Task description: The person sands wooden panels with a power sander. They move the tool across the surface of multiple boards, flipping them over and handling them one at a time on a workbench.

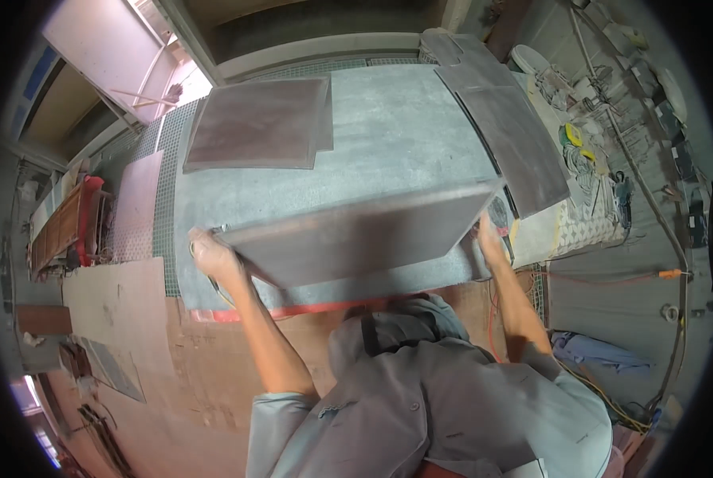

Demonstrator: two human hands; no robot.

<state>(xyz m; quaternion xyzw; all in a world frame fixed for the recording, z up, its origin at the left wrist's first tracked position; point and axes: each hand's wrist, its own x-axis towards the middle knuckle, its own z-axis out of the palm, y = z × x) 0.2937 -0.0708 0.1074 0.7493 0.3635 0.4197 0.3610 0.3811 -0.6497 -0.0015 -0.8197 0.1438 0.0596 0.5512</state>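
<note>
I hold a large dark brown square tile [356, 235] by two opposite edges, tilted above a grey mortar bed [396, 135]. My left hand [211, 256] grips its left corner. My right hand [488, 233] grips its right edge. The tile's far right corner rises higher than the left. Two similar dark tiles [261, 123] lie stacked flat on the mortar farther away.
More dark tiles [508, 127] lean in a row at the right of the bed. A red strip [292, 309] edges the mortar near my body, with brown cardboard [157, 350] on the floor. Orange and yellow cables [611, 276] and clutter lie to the right.
</note>
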